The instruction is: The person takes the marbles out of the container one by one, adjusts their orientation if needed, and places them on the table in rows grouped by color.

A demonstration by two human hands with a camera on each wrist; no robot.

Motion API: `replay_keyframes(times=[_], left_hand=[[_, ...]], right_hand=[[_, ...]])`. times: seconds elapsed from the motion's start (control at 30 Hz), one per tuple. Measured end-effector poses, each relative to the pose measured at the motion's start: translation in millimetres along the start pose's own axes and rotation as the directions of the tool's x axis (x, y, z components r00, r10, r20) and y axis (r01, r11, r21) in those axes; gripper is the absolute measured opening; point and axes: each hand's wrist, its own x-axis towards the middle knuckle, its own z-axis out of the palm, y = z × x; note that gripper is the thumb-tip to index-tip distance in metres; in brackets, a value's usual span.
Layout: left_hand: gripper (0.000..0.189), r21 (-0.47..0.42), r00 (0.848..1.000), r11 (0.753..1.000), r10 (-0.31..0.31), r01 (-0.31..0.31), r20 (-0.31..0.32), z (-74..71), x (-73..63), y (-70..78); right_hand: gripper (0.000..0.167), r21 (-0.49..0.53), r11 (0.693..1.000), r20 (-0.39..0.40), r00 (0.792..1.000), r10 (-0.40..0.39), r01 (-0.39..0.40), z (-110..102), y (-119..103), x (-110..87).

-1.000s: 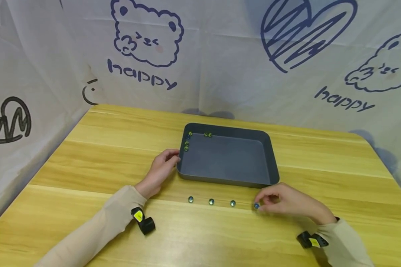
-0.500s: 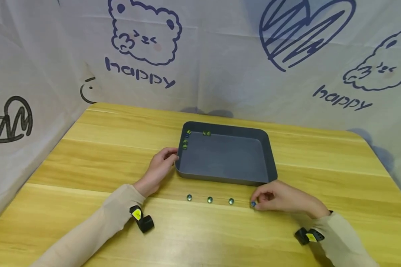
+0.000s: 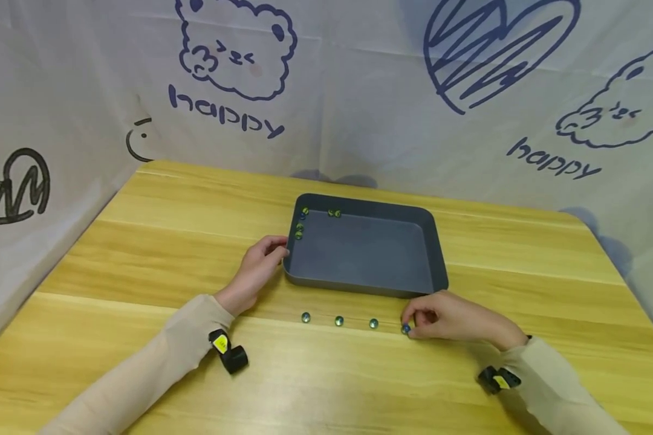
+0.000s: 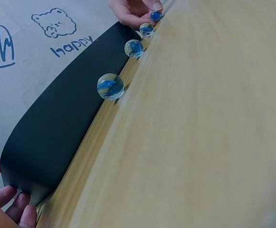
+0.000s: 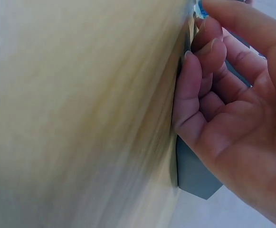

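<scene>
My right hand (image 3: 448,317) pinches a blue marble (image 3: 406,329) between thumb and index finger, low at the tabletop. Its other fingers (image 5: 187,95) are curled in toward the palm. To the left of the held marble, three clear marbles with blue swirls, the nearest one a glass marble (image 3: 373,323), lie spaced out in a row. Behind them stands a dark grey rectangular tray (image 3: 367,254). My left hand (image 3: 256,266) touches the tray's left wall near the front corner, its fingertips (image 4: 20,202) against the outside.
Inside the tray, several yellow-green marbles (image 3: 298,231) and a blue one lie along the left and back walls. The wooden table (image 3: 168,241) ends at a white cloth (image 3: 359,90) with drawn bears and a heart.
My right hand slides the pinched marble a little left, closer to the row's right end. My left hand stays at the tray's wall. The head view shifts slightly.
</scene>
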Motion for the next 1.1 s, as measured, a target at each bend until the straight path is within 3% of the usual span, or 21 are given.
replay_keyframes(times=[0.53,1.1], left_hand=[[0.04,-0.003,1.0,1.0,-0.012,0.012,0.007,0.7,-0.9,0.6],[0.04,-0.007,1.0,1.0,-0.012,0.012,0.001,0.7,0.2,0.5]], right_hand=[[0.022,0.075,0.996,0.041,0.998,0.042,-0.045,-0.1,0.3,-0.9],[0.025,0.101,0.993,0.036,0.998,0.052,-0.055,0.1,0.6,-2.4]])
